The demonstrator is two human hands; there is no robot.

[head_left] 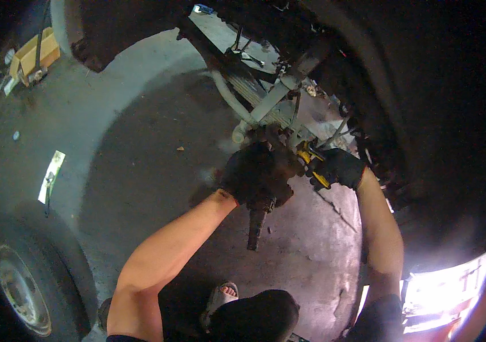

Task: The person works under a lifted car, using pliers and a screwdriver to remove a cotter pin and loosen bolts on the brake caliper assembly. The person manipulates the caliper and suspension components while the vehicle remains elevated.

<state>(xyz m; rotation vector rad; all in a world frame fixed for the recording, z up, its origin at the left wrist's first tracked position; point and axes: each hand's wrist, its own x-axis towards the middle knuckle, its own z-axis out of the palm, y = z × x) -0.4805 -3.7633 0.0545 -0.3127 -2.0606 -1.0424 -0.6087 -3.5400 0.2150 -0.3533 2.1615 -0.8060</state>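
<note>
My left hand (246, 171), in a black glove, rests against a dark, grimy metal hub assembly (280, 191) under a vehicle; its fingers are hidden among the dark parts. A tapered spindle (256, 228) points down from the assembly. My gloved right hand (340, 168) grips a yellow-handled tool (322, 178) just right of the hub; the tool's working end is hard to make out. Above both hands are a pale axle tube (271, 100), a curved bar (226, 94) and thinner hoses or rods.
A detached wheel (20, 279) is at lower left. A cardboard box (40, 51) and a white strip with a tool on it (52, 168) lie on the floor (140, 142) at left. Dark bodywork (385, 68) curves overhead and rightward. My sandalled foot (226, 296) is below.
</note>
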